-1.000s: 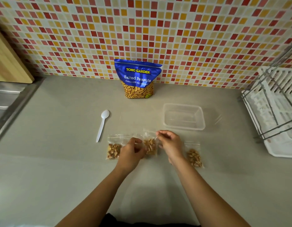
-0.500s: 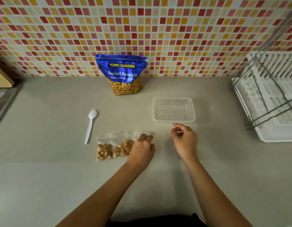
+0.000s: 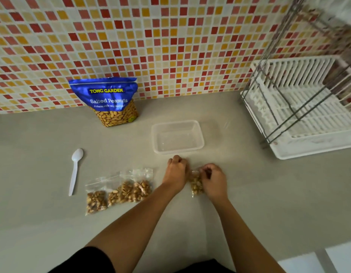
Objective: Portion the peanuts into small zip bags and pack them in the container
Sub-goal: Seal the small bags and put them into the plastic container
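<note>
A small zip bag of peanuts (image 3: pixel 196 184) lies on the counter between my hands. My left hand (image 3: pixel 176 171) and my right hand (image 3: pixel 214 179) both have curled fingers pinching its top edge, which they mostly hide. Three more filled zip bags (image 3: pixel 121 192) lie overlapping in a row to the left. The clear plastic container (image 3: pixel 177 125) stands just beyond my hands with nothing in it. The blue Salted Peanuts pouch (image 3: pixel 109 99) stands upright against the tiled wall.
A white plastic spoon (image 3: pixel 75 170) lies on the grey counter at the left. A white dish rack with a metal frame (image 3: pixel 300 107) fills the right side. The tiled wall closes off the back.
My left hand left the row of bags and moved right. Both hands now pinch the single bag on the right. The camera view has shifted rightward.
</note>
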### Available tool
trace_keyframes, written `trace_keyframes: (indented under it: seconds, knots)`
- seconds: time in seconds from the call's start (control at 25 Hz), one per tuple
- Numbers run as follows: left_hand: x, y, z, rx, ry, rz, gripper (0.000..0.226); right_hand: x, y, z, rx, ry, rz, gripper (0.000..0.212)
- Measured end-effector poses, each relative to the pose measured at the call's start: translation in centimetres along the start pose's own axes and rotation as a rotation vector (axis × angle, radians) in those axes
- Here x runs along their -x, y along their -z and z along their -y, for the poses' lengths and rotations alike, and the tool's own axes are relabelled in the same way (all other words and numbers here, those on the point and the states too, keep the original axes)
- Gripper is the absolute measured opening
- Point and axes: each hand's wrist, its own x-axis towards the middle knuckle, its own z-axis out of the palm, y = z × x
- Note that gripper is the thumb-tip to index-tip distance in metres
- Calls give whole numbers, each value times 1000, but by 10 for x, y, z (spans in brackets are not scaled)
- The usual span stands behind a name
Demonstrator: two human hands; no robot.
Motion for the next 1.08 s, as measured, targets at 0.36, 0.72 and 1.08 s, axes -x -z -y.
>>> trace_keyframes:
  seconds: [0.36, 0.72, 1.08]
  knots:
    - [41, 72, 17, 851, 205, -40, 11, 27, -12, 50, -654, -5, 93, 8]
    - [49, 112, 19, 268, -3, -120, 12, 38, -27, 88, -489, 118, 133, 10]
    - [56, 122, 4, 19, 25, -294, 11, 49, -21, 112, -361, 193, -51, 12]
